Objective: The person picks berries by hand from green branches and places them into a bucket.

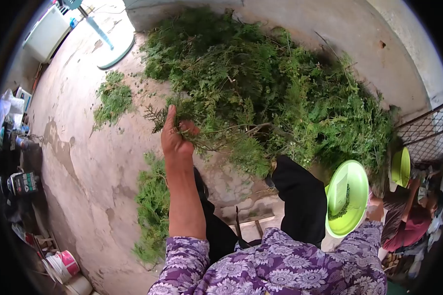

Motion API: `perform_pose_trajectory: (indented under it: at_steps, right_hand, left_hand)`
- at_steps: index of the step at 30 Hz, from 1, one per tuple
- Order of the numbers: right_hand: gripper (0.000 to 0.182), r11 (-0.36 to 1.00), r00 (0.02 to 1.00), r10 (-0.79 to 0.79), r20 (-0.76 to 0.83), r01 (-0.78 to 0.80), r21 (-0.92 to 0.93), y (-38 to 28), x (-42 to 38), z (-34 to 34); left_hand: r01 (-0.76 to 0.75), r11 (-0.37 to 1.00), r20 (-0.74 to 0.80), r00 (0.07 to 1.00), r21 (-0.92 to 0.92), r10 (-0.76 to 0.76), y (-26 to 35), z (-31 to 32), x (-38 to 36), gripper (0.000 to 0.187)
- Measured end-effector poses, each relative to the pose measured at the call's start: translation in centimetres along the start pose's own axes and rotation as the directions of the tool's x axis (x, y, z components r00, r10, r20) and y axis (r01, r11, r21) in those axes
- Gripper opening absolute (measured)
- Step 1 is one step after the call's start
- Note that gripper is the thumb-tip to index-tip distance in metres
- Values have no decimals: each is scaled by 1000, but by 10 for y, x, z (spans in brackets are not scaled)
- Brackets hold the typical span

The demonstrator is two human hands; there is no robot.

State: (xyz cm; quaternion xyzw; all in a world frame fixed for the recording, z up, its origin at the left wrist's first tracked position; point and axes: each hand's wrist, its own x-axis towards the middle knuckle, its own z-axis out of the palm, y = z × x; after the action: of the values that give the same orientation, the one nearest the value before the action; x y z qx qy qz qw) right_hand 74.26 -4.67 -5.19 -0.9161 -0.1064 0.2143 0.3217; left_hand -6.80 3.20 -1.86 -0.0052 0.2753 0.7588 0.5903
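My left hand is stretched forward, its thumb up and its fingers curled round a leafy evergreen branch. The branch lies against the edge of a big heap of green cuttings on the floor. To my right, a light green plastic basin is tilted toward me, with small green bits low inside it. My right hand is at the basin's right rim and appears to grip it; most of its fingers are hidden.
Smaller piles of cuttings lie at the left and near my left arm. Another person sits at the right beside a second green basin. A fan base stands far left; a white bucket is lower left.
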Motion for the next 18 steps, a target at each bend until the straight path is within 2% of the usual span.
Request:
perform_pose_trajectory:
  at_steps: [2,3,6,7,8,10,16,18]
  right_hand:
    - [49,983,998,-61,-33,54,-177,10,11,-5]
    - [49,962,995,-86,-41,73,-262,12,15,-7]
    - [46,881,986,-153,-63,107,-461,24,38,-15]
    - [46,841,983,-166,-76,101,-531,29,44,-19]
    - [45,804,981,-177,-80,97,-587,29,38,-20]
    - [43,733,975,-202,-89,90,-674,33,46,-26]
    - [40,501,955,-285,-86,72,-863,40,84,-36]
    - [39,363,919,-394,17,173,-916,29,99,-17]
  left_hand:
    - [65,990,-91,993,-127,-77,4,2,0,20]
    - [32,994,-157,986,-107,-49,3,4,0,22]
    - [61,988,-196,977,-140,-88,7,-2,3,24]
    - [90,981,-107,988,-172,-109,8,-8,6,25]
    - [86,981,-110,988,-176,-106,9,-5,3,25]
    - [43,973,-300,947,-227,-112,12,9,-3,27]
    - [89,948,-189,970,-305,-152,13,-8,2,29]
    - [89,939,-200,966,-332,-163,12,-7,1,29]
